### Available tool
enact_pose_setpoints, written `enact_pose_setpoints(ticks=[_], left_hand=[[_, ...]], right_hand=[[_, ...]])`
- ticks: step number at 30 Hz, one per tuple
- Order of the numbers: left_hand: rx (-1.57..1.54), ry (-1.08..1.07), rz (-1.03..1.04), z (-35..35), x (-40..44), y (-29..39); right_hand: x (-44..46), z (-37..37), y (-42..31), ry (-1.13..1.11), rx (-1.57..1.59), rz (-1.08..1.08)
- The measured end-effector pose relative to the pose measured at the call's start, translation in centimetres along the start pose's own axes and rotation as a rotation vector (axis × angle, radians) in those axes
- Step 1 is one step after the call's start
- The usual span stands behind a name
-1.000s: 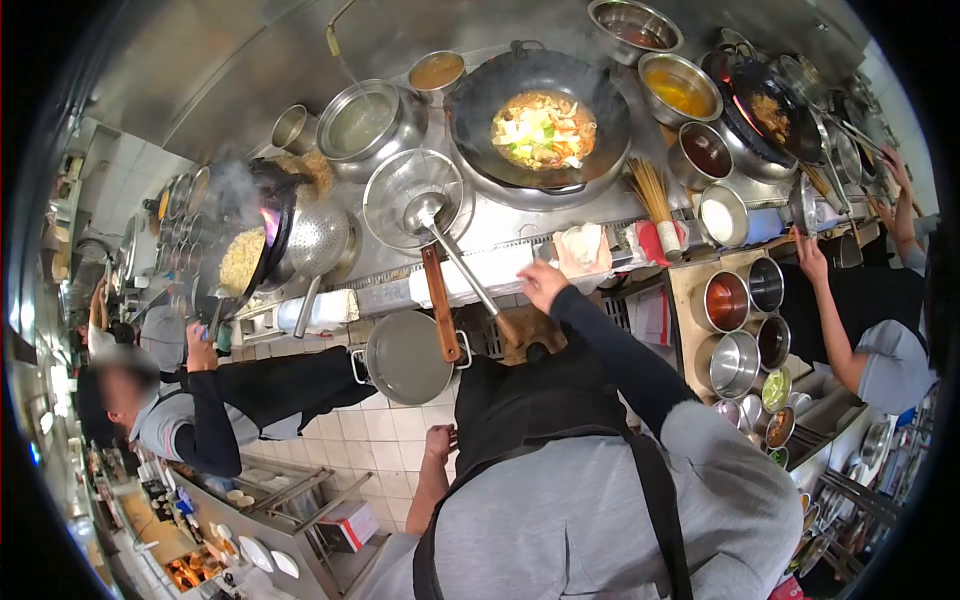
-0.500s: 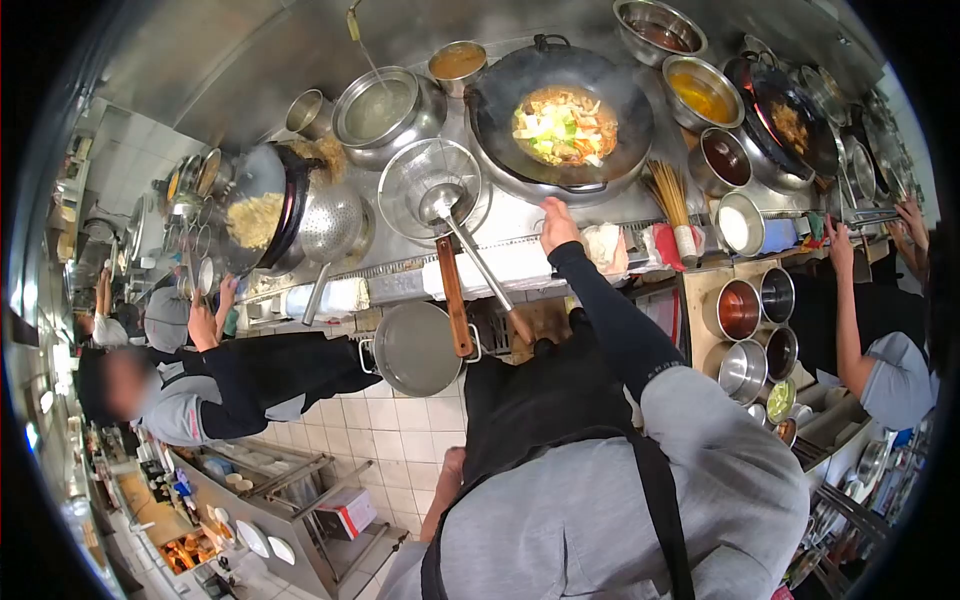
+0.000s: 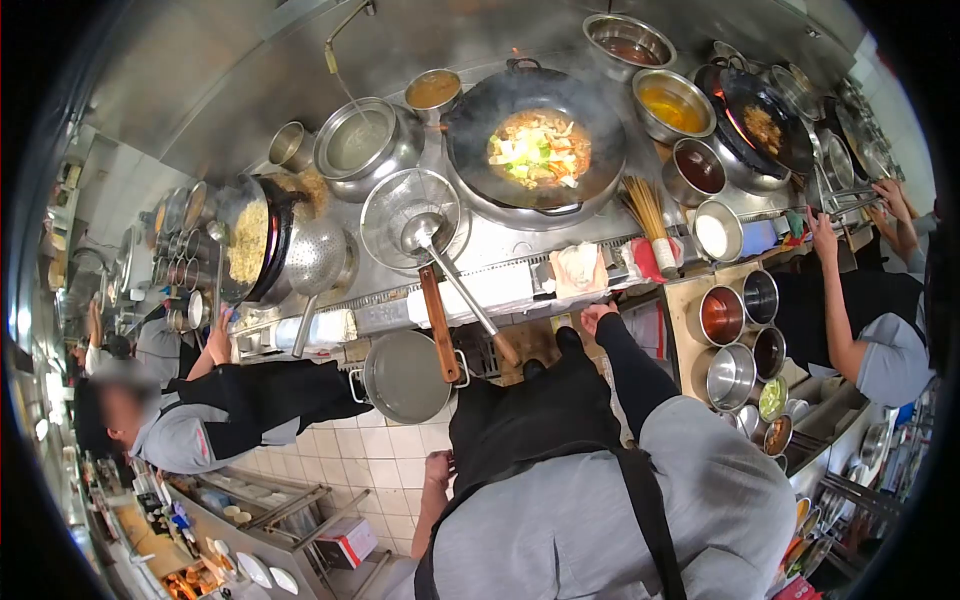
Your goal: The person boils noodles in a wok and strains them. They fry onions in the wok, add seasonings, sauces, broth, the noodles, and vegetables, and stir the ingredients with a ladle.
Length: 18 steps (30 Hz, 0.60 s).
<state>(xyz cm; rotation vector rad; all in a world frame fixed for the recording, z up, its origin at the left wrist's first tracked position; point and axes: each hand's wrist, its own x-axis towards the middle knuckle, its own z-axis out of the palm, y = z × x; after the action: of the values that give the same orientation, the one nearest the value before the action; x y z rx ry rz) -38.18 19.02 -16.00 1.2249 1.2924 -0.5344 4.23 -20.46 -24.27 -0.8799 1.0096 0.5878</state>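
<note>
There was the wok at upper centre of the frame, steam hanging over the pale, green and orange food in its middle. And the right hand? Near the front edge of the surface, just below a cloth and well apart from the wok; I couldn't tell if its fingers were together or apart. Down at lower centre hung the left hand, beside the dark apron, its fingers too unclear to call. Just left of the wok lay a strainer, a ladle across it, both handles jutting out past the edge, the wooden one over a grey pot. Right of the wok stood a brush and a bowl of yellow liquid. At left, another person was by a second wok!
</note>
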Motion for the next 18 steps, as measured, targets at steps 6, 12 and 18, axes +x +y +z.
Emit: enact_pose_setpoints(ticks=[6, 12, 18], left_hand=[[-0.017, 0.036, -0.033, -1.2, -0.6, 3.4], [-0.012, -0.004, -0.031, -0.7, 0.6, 3.0], [0.392, -0.034, 0.19, 2.0, -2.6, 3.0]], right_hand=[[-2.0, 2.1, 1.3, -0.543, -0.277, 0.176], [-2.5, -2.3, 6.6, -0.138, -0.529, 0.093], [-5.5, -2.9, 1.2, -0.465, 0.165, -0.196]])
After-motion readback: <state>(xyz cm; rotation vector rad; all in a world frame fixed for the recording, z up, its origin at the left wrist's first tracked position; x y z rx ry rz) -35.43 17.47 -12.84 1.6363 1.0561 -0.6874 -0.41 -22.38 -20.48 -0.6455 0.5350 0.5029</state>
